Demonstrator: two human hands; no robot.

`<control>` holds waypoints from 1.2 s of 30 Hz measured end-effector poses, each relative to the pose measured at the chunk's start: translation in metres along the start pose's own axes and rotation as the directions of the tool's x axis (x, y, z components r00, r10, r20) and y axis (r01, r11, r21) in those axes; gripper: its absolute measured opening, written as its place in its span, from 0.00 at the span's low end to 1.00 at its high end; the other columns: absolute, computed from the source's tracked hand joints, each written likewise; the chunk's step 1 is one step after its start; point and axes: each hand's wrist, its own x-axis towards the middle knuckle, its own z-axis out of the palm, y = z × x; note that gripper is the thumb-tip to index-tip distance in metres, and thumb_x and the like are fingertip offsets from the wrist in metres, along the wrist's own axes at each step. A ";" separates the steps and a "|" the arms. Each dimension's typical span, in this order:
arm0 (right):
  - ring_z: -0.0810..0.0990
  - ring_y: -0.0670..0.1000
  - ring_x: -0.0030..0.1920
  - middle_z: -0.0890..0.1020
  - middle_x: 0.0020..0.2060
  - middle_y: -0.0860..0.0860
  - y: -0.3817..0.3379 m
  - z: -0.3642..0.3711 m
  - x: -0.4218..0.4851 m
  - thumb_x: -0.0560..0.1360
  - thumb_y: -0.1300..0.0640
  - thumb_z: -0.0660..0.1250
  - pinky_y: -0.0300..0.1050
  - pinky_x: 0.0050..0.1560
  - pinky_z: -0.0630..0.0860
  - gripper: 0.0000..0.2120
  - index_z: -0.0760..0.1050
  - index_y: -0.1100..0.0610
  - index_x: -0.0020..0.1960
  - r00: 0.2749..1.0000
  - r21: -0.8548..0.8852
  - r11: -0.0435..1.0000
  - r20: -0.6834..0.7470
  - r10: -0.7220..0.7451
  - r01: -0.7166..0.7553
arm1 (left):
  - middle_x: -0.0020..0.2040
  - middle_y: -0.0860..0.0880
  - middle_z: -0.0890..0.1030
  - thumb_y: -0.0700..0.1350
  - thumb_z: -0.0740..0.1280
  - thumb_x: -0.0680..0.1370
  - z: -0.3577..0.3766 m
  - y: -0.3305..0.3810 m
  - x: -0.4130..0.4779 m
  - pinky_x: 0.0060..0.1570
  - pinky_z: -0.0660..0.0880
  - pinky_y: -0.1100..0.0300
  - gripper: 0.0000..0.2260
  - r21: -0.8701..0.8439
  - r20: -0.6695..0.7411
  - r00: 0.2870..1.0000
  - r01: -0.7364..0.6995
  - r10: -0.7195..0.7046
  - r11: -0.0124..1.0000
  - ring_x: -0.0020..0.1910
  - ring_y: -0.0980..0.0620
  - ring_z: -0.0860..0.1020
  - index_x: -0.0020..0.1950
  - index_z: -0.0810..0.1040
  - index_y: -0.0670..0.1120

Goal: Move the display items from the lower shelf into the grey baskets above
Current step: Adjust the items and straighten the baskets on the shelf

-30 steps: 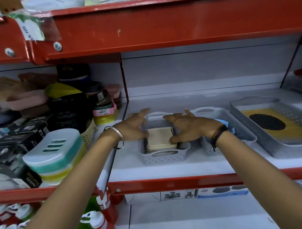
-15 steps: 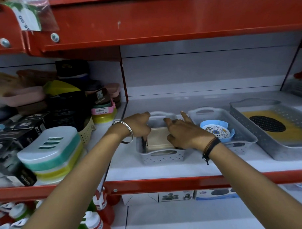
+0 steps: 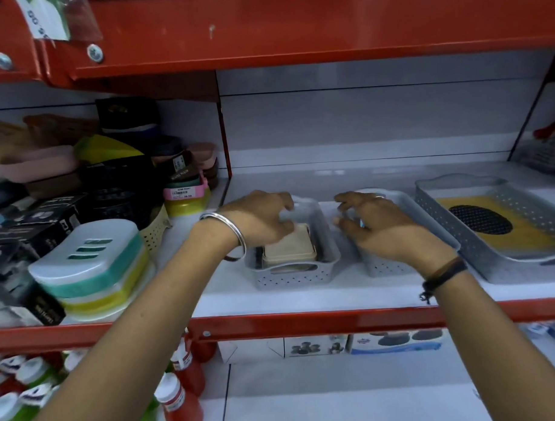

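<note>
A small grey basket (image 3: 291, 277) on the white shelf holds a beige lidded box (image 3: 291, 247). My left hand (image 3: 261, 220) is at the basket's far left corner, fingers curled loosely, thumb touching the box. My right hand (image 3: 374, 226) hovers with its fingers spread over the middle grey basket (image 3: 382, 268); it hides what lies inside except for a sliver of blue. To the right, a large grey basket (image 3: 492, 269) holds a yellow item with a black oval (image 3: 522, 233). On the lower shelf stand printed boxes (image 3: 394, 341).
Stacked soap cases (image 3: 92, 270), black boxes and other goods crowd the left bay. A red divider post (image 3: 225, 149) separates the bays. The red shelf edge (image 3: 305, 322) runs across the front. Red bottles (image 3: 179, 406) stand at lower left.
My right hand left the beige box and moved right, over the middle basket, covering the blue item. My left hand stayed at the small basket's left side.
</note>
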 end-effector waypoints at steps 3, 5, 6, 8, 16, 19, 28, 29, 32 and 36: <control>0.72 0.54 0.64 0.73 0.67 0.51 0.023 -0.007 -0.018 0.78 0.47 0.58 0.49 0.64 0.68 0.21 0.67 0.53 0.69 0.995 0.125 0.988 -0.036 0.091 -0.086 | 0.49 0.52 0.79 0.56 0.61 0.76 0.010 0.018 -0.016 0.48 0.73 0.59 0.22 -0.036 0.179 0.980 -0.086 0.091 0.996 0.45 0.52 0.75 0.68 0.66 0.51; 0.74 0.57 0.61 0.77 0.62 0.56 0.040 -0.010 -0.031 0.78 0.48 0.58 0.49 0.62 0.68 0.19 0.72 0.57 0.63 0.990 0.098 0.989 -0.071 0.121 -0.114 | 0.37 0.56 0.74 0.54 0.60 0.78 0.019 0.026 -0.022 0.41 0.68 0.60 0.19 -0.029 0.174 0.976 -0.128 0.131 0.991 0.35 0.57 0.71 0.66 0.68 0.49; 0.75 0.57 0.57 0.78 0.59 0.57 0.047 -0.010 -0.037 0.78 0.48 0.58 0.50 0.59 0.70 0.18 0.74 0.58 0.60 0.989 0.084 0.988 -0.070 0.134 -0.128 | 0.35 0.56 0.72 0.52 0.58 0.79 0.023 0.028 -0.025 0.41 0.68 0.60 0.16 -0.021 0.153 0.979 -0.135 0.137 0.991 0.34 0.58 0.70 0.65 0.70 0.47; 0.77 0.58 0.52 0.80 0.54 0.58 0.058 -0.010 -0.049 0.78 0.47 0.57 0.51 0.53 0.73 0.18 0.76 0.58 0.56 0.988 0.071 0.986 -0.020 0.156 -0.154 | 0.43 0.48 0.79 0.50 0.54 0.81 0.033 0.030 -0.031 0.48 0.73 0.55 0.13 -0.005 0.101 0.988 -0.119 0.119 0.993 0.42 0.50 0.76 0.59 0.73 0.45; 0.79 0.57 0.57 0.83 0.55 0.54 0.067 0.000 -0.072 0.79 0.49 0.58 0.53 0.58 0.75 0.14 0.79 0.53 0.55 0.994 0.108 0.988 -0.003 0.111 -0.110 | 0.54 0.41 0.79 0.43 0.52 0.81 0.076 0.038 -0.054 0.51 0.71 0.48 0.11 0.028 -0.241 0.970 -0.028 0.034 0.999 0.53 0.39 0.76 0.61 0.68 0.45; 0.79 0.58 0.56 0.83 0.54 0.56 0.067 0.000 -0.072 0.79 0.50 0.58 0.55 0.57 0.75 0.14 0.79 0.55 0.54 0.995 0.143 0.986 -0.020 0.093 -0.089 | 0.52 0.42 0.80 0.41 0.53 0.80 0.082 0.040 -0.053 0.53 0.70 0.48 0.09 -0.046 -0.309 0.951 0.014 -0.028 0.999 0.51 0.40 0.76 0.56 0.70 0.44; 0.77 0.54 0.44 0.80 0.39 0.52 0.067 0.001 -0.108 0.79 0.53 0.59 0.45 0.45 0.67 0.13 0.79 0.58 0.46 0.999 0.161 0.987 -0.054 -0.002 0.011 | 0.49 0.45 0.78 0.32 0.58 0.70 0.091 0.059 -0.083 0.50 0.64 0.51 0.11 -0.116 -0.367 0.929 0.001 -0.044 0.993 0.52 0.43 0.73 0.47 0.70 0.46; 0.75 0.54 0.43 0.78 0.37 0.51 0.068 0.002 -0.111 0.79 0.52 0.59 0.43 0.44 0.65 0.12 0.78 0.57 0.45 0.999 0.166 0.986 -0.051 -0.006 0.015 | 0.47 0.44 0.78 0.32 0.58 0.70 0.092 0.058 -0.085 0.48 0.63 0.52 0.11 -0.107 -0.370 0.929 -0.004 -0.036 0.994 0.51 0.43 0.73 0.45 0.68 0.47; 0.72 0.53 0.40 0.75 0.34 0.49 0.068 0.001 -0.121 0.79 0.52 0.59 0.43 0.43 0.62 0.11 0.73 0.55 0.40 0.998 0.155 0.987 -0.048 -0.029 0.036 | 0.41 0.46 0.74 0.34 0.57 0.73 0.094 0.056 -0.091 0.44 0.61 0.54 0.09 -0.122 -0.377 0.926 -0.025 -0.023 0.992 0.46 0.42 0.72 0.43 0.64 0.47; 0.74 0.54 0.43 0.78 0.39 0.52 0.064 -0.002 -0.123 0.79 0.49 0.58 0.45 0.45 0.66 0.10 0.72 0.52 0.41 0.999 0.169 0.985 0.006 -0.049 0.047 | 0.39 0.48 0.73 0.50 0.55 0.78 0.089 0.058 -0.091 0.45 0.64 0.54 0.09 -0.197 -0.307 0.948 0.022 -0.083 0.980 0.43 0.44 0.72 0.51 0.66 0.46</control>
